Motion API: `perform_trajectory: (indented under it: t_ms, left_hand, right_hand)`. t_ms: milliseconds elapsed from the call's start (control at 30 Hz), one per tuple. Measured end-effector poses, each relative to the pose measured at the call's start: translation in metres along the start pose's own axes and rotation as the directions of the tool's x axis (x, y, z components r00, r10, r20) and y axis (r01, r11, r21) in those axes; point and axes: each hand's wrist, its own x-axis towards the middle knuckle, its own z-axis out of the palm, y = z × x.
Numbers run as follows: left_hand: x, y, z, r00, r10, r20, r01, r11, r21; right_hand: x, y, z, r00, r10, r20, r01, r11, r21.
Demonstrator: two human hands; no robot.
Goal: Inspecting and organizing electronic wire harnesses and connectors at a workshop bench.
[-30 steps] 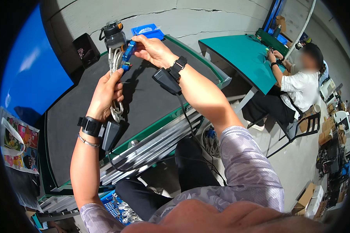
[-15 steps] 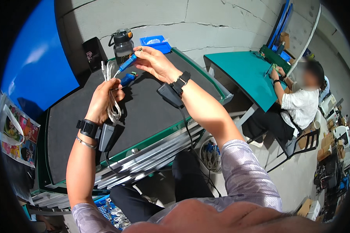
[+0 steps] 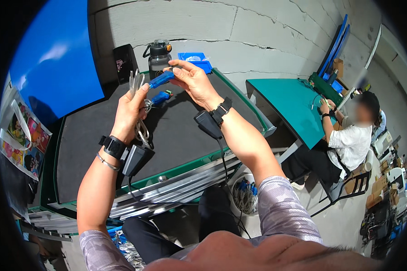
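A bundle of coiled grey cable (image 3: 142, 131) is gripped in my left hand (image 3: 129, 113), its loops showing above and below the fingers. My right hand (image 3: 195, 86) pinches the far end of a blue connector housing (image 3: 161, 80) between thumb and fingers. The left thumb meets the near end of that housing, where the cable joins it. Just below hangs a second blue connector housing (image 3: 159, 98) with a green tip, beside the left hand and over the dark mat (image 3: 176, 131). Both wrists carry black straps with wired boxes.
Behind the hands stand a bottle (image 3: 159, 56), a black box (image 3: 123, 64) and a blue tray (image 3: 194, 61). A white bucket (image 3: 243, 194) of cables sits below the table edge. At right, another person works at a green table (image 3: 280, 104).
The whole view has shifted, so the scene sits further right and lower. My left thumb has come up against the blue housing's near end, where bare cable showed before.
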Motion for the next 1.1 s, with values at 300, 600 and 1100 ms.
perform_trajectory:
  t_ms: [300,600,1100]
  left_hand:
    - [-0.002,-0.002,0.009,0.998,0.061,-0.025,-0.061,0.998,-0.004]
    - [-0.004,-0.001,0.009,0.998,0.037,0.049,-0.038,0.999,0.011]
    - [-0.002,0.007,0.005,0.997,-0.012,0.072,0.018,0.996,-0.089]
  right_hand:
    - [0.000,-0.001,-0.003,0.993,0.115,-0.030,-0.113,0.992,0.056]
    - [0.003,-0.005,-0.013,0.997,0.040,0.068,-0.042,0.999,0.018]
    - [0.004,-0.003,-0.008,0.998,0.064,0.009,-0.065,0.997,0.029]
